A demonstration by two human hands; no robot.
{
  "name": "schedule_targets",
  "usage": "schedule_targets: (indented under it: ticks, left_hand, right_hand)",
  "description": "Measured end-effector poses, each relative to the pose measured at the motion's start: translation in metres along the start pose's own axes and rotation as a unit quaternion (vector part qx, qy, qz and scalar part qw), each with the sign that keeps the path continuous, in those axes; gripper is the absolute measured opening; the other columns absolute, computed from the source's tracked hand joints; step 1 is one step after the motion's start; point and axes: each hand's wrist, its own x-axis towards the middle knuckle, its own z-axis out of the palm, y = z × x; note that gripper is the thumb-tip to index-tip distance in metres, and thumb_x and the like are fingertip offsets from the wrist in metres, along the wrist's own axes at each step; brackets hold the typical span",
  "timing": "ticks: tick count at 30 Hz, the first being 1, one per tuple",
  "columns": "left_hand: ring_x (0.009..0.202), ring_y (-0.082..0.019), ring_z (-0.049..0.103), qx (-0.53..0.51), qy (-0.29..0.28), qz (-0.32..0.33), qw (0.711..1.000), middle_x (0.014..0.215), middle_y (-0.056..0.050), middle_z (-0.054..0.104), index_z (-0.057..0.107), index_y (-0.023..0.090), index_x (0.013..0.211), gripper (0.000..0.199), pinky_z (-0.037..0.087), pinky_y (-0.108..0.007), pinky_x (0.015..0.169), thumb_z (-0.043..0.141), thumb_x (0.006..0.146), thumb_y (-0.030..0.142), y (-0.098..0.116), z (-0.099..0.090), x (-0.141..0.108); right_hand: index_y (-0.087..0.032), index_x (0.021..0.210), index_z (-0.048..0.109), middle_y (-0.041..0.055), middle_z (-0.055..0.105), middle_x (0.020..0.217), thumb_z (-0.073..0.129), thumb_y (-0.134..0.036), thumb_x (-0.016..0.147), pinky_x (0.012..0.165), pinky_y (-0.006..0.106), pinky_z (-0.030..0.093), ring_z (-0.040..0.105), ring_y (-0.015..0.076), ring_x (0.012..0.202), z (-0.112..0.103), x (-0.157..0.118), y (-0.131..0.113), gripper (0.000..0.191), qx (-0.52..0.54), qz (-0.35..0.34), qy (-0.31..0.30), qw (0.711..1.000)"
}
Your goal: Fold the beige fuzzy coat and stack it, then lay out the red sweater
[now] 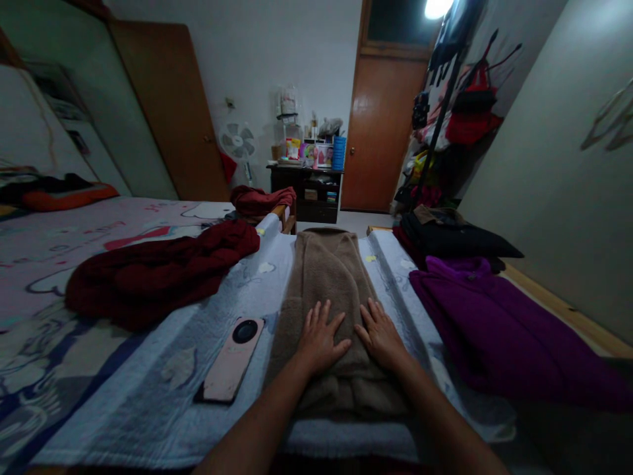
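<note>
A brown fleecy garment (329, 277) lies folded into a long narrow shape on a light blue quilted cover (158, 389). My left hand (322, 338) rests flat on its middle, fingers spread and holding nothing. Beside it, my right hand (380, 333) lies on the garment's right side, also palm down with fingers apart. A small gap separates the two hands. The garment's near end is bunched in soft folds between my forearms. To the left of the garment lies a pink phone (233, 363), its round camera facing up.
A dark red garment (168, 270) lies crumpled on the left. At the right are a folded purple garment (514, 330) and a stack of dark clothes (455, 234). Farther back stand a fan (238, 142), a black cabinet (316, 198) and a wooden door (378, 132).
</note>
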Motion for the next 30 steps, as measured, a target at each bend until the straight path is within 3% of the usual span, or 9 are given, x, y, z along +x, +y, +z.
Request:
schedule_targets:
  ticks: [11,17,20,22,25,30]
  left_hand:
    - [0.148,-0.035,0.009,0.007,0.007,0.004,1.000,0.162,-0.006,0.014,0.042,0.032,0.144,0.065,0.012,-0.052,0.118,0.054,0.086,0.058,-0.001,0.001,-0.001]
    - [0.148,-0.035,0.009,0.005,0.000,0.002,1.000,0.163,-0.004,0.013,0.042,0.033,0.144,0.064,0.013,-0.053,0.118,0.053,0.086,0.058,0.000,0.000,0.000]
    - [0.148,-0.034,0.009,0.006,0.001,0.001,1.000,0.163,-0.004,0.013,0.042,0.033,0.144,0.063,0.012,-0.052,0.118,0.053,0.086,0.057,0.000,-0.001,0.000]
    - [0.148,-0.034,0.010,0.004,-0.001,0.001,1.000,0.163,-0.003,0.013,0.042,0.034,0.144,0.062,0.012,-0.052,0.118,0.053,0.087,0.055,0.001,-0.002,0.000]
    - [0.148,-0.035,0.008,-0.003,-0.002,0.001,1.000,0.163,-0.003,0.013,0.042,0.034,0.144,0.062,0.012,-0.054,0.118,0.054,0.087,0.054,0.000,-0.002,-0.001]
    - [0.148,-0.035,0.004,-0.009,-0.001,0.009,1.000,0.163,-0.004,0.009,0.038,0.032,0.147,0.064,0.011,-0.054,0.118,0.053,0.088,0.053,-0.001,-0.001,-0.001]
  right_hand:
    - [-0.019,0.145,0.043,0.0104,0.025,0.158,0.040,-0.040,0.095,0.116,0.047,0.027,0.020,0.0277,0.146,0.004,-0.049,0.000,0.054,0.013,-0.012,0.029,0.999]
    - [-0.020,0.138,0.051,0.0105,0.039,0.152,0.047,-0.033,0.089,0.112,0.041,0.034,0.039,0.0261,0.138,-0.025,-0.050,-0.002,0.051,0.015,-0.013,-0.030,0.999]
    - [-0.021,0.118,0.065,0.0113,0.056,0.138,0.044,-0.027,0.089,0.103,0.038,0.042,0.058,0.0260,0.119,-0.048,-0.030,-0.006,0.037,-0.003,-0.012,-0.085,0.996]
    - [-0.020,0.108,0.069,0.0127,0.063,0.127,0.040,-0.025,0.090,0.102,0.037,0.042,0.059,0.0263,0.116,-0.058,-0.007,-0.012,0.034,-0.015,-0.023,-0.078,0.997]
    - [-0.010,0.127,0.058,0.0174,0.049,0.142,0.038,-0.019,0.087,0.111,0.037,0.031,0.043,0.0277,0.134,-0.059,0.037,-0.026,0.045,-0.020,-0.030,0.010,0.999]
    - [-0.005,0.142,0.040,0.0172,0.045,0.146,0.031,-0.018,0.090,0.114,0.038,0.028,0.036,0.0237,0.139,-0.034,0.106,-0.057,0.055,0.067,0.024,0.063,0.995]
